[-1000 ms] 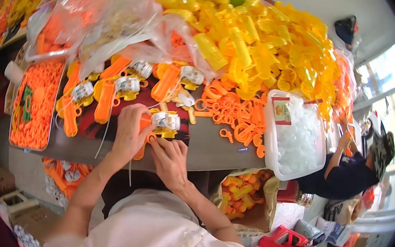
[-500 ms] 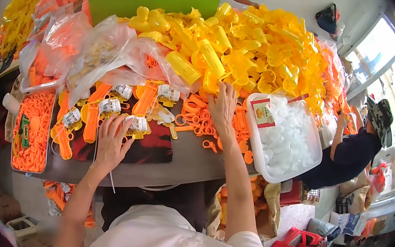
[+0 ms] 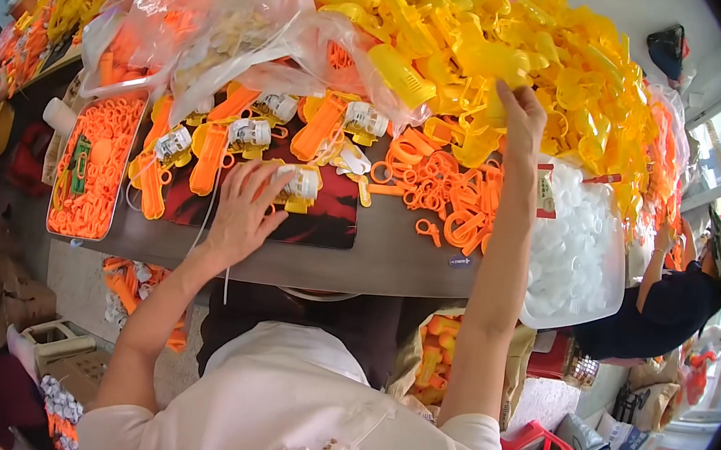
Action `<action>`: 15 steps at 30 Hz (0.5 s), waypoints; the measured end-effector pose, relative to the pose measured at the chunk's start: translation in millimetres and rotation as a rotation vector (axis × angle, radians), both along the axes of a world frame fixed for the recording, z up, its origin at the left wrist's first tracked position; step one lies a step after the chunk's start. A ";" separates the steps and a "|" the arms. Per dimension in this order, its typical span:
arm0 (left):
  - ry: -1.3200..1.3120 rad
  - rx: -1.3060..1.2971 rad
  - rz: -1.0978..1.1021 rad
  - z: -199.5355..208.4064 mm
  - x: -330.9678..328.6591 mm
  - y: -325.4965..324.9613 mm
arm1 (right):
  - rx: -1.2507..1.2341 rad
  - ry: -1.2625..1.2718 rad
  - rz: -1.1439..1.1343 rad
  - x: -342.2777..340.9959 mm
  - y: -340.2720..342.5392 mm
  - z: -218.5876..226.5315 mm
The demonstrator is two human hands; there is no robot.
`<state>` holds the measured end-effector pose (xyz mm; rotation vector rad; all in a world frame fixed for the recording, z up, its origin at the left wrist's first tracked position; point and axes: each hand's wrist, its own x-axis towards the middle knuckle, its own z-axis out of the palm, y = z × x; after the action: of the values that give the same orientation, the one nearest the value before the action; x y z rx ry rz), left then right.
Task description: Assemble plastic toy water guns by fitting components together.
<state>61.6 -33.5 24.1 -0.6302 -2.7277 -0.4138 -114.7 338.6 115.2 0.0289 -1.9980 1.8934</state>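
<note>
We see the orange-and-yellow assembly with its white module just under and right of the left hand, whose spread fingers half cover it; whether they pinch it, we cannot tell. The right hand bends its fingers against a yellow shell, its closure hidden from us. Shells in the yellow heap look tangled, so a pull could bring neighbours sliding onto the orange ring parts below that hand. The white cord beside the left hand could snag. Clear plastic bags crowd the right hand's left; the translucent tub sits beside its forearm.
</note>
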 end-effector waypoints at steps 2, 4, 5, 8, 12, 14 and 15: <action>0.021 -0.047 -0.004 0.1 18.0 7.4 | 0.008 -0.013 0.047 12.1 4.3 -0.9; 0.031 -0.018 -0.016 9.8 20.6 14.4 | 0.020 -0.020 0.088 30.6 3.4 4.6; 0.046 0.017 -0.018 13.3 20.3 16.8 | -0.056 -0.022 0.059 46.2 -2.3 12.8; -0.129 -0.002 -0.081 15.6 9.4 8.3 | -0.057 -0.063 0.031 96.7 -1.1 26.3; -0.078 0.076 -0.178 17.7 -4.4 28.3 | -0.007 -0.088 0.002 163.8 0.7 13.6; 0.039 0.109 -0.259 21.2 -24.8 58.6 | -0.014 -0.086 0.009 193.5 2.2 1.7; 0.099 0.154 -0.286 18.7 -40.4 77.7 | -0.023 -0.079 0.018 206.0 2.5 -1.7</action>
<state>21.2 44.2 42.8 -0.9735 -2.4882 -0.6347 91.3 341.1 113.4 -0.0354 -2.0332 1.9575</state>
